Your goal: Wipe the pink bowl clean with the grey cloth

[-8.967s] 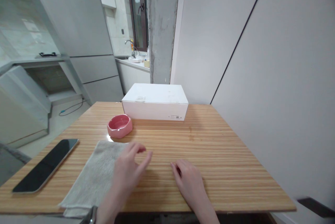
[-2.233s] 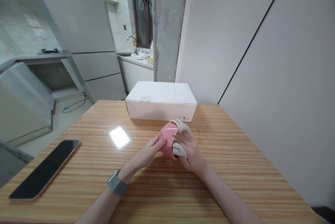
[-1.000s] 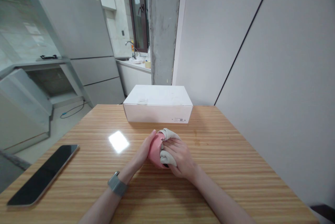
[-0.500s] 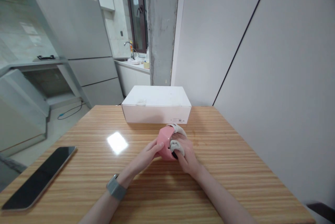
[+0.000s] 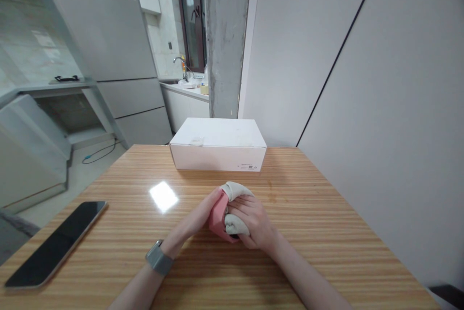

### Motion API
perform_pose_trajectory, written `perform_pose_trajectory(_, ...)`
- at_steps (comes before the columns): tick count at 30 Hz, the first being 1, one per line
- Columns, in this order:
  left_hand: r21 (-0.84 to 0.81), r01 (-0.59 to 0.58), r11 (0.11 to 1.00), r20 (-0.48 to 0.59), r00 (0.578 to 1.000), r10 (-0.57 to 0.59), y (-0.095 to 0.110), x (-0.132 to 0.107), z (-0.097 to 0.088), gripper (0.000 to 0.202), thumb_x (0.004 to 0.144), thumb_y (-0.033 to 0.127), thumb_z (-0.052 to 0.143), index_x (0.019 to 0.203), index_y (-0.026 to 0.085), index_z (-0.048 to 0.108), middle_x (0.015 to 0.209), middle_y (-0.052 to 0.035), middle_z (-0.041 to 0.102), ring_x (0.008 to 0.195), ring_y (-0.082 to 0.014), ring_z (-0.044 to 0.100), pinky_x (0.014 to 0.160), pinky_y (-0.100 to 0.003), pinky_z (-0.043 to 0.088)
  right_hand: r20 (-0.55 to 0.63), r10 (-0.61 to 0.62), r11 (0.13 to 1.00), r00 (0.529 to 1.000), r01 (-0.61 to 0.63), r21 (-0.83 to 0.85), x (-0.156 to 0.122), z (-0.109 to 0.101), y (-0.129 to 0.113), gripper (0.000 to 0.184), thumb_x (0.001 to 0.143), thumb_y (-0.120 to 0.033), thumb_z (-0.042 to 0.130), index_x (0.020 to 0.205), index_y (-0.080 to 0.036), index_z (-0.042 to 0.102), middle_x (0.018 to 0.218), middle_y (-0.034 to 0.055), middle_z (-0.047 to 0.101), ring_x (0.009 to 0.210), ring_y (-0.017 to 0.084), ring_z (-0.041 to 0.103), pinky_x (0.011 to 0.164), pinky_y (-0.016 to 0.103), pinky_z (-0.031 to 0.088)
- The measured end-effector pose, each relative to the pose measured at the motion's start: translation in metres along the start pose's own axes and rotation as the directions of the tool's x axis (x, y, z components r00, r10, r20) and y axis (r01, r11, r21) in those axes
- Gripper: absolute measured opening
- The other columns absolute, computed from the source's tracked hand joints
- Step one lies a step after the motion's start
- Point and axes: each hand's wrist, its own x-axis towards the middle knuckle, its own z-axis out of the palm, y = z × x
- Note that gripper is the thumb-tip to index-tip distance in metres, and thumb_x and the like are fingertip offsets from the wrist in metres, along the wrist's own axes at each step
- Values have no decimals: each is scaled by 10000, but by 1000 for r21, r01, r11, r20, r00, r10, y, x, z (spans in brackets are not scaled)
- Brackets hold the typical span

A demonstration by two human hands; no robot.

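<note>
Tilted over the table (image 5: pixel 326 252) between both hands, the pink bowl (image 5: pixel 217 220) should handle stiff, slick and breakable (likely glazed ceramic), best cupped from outside, as the curled left hand (image 5: pixel 202 214) does while the half-closed right hand (image 5: pixel 253 218) holds a soft cloth (image 5: pixel 236 225) in its opening

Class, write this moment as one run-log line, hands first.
left hand: holds pink bowl; right hand: holds gray cloth against pink bowl; phone: on table; white box: beyond hands
</note>
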Motion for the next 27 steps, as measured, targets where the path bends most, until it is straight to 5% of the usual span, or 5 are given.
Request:
perform_pose_trajectory(6,86,-13,996,165,986,-1,4,-7,9,469,854,440,558,1268,221,531,1355,-81,518,1285,-259,415,1075,-408,310,-32,145,988,989,-143,62,-4,-10,5,331,927,-342,273,965,-201,570,947,96,668,955,233,619,906,433,464)
perform_pose_trajectory(10,-42,82,996,221,973,-71,-2,-6,8,524,820,385,617,1296,238,457,1283,-80,549,1102,-218,544,924,-366,436,-97,176,984,980,-172,43,-4,-12,7,269,898,-283,323,996,-202,560,954,91,668,928,233,624,870,430,476)
perform_pose_trajectory(13,-122,76,990,156,986,-57,-8,-2,6,401,810,422,604,1145,208,561,1085,-53,635,985,-195,586,887,-344,452,-66,77,997,995,-77,7,-2,-10,6,333,902,-326,304,1073,-179,549,1007,118,670,971,247,624,900,444,472)
perform_pose_trajectory(18,-120,63,991,58,997,-56,-6,1,14,417,815,502,568,1022,148,646,1070,-82,662,1155,-234,511,1072,-350,299,-27,-94,993,995,91,-80,0,-3,4,419,901,-406,299,1105,-134,544,1008,156,680,949,254,640,863,425,501)
perform_pose_trajectory(27,343,-268,900,-91,944,316,1,-1,18,311,808,415,579,1008,180,613,953,-31,662,921,-207,576,864,-295,418,29,155,988,988,-155,4,3,-6,3,333,903,-359,375,1058,-149,582,994,138,667,958,264,604,894,453,458)
